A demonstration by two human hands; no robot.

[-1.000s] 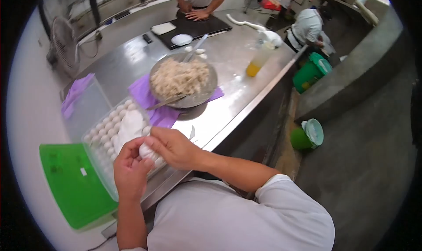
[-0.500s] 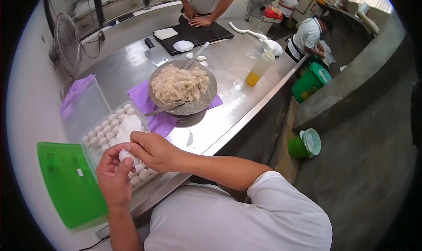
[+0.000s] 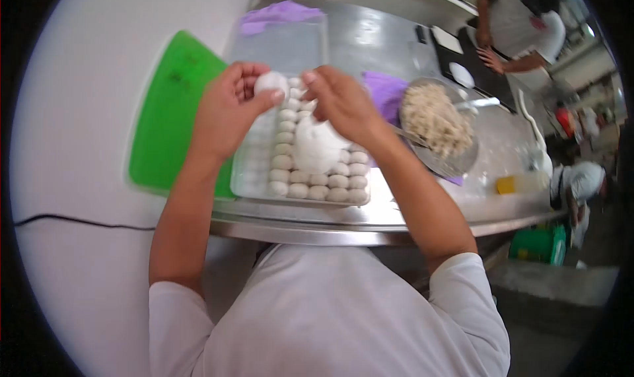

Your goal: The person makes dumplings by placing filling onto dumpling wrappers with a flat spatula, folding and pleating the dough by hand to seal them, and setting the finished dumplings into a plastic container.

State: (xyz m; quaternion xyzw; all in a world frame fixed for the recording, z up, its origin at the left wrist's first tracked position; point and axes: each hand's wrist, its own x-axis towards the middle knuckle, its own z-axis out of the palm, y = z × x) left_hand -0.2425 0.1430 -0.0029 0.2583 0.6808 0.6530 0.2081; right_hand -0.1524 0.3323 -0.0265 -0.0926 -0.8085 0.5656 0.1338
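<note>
Between the thumb and fingers of my left hand [image 3: 234,106] is a round white dough ball [image 3: 271,85], held above the far left part of a clear plastic box [image 3: 247,179]. My right hand [image 3: 340,103] is just to the right of the ball and apart from it, its fingers partly spread with nothing visible in them. Rows of small white dumplings [image 3: 317,192] fill the right side of the box. A larger white mound [image 3: 317,146], possibly dough or cloth, lies on top of them.
A green lid [image 3: 168,119] lies left of the box. Purple cloths [image 3: 281,15] are behind it and under a metal bowl of pale filling [image 3: 432,119]. Farther right are a bottle of yellow liquid [image 3: 522,183] and a co-worker [image 3: 522,27] at a black board [image 3: 485,73].
The view has turned left. My hands, earlier together around the dough ball, have parted; the left one has carried it toward the box's far left, and the right one has let go.
</note>
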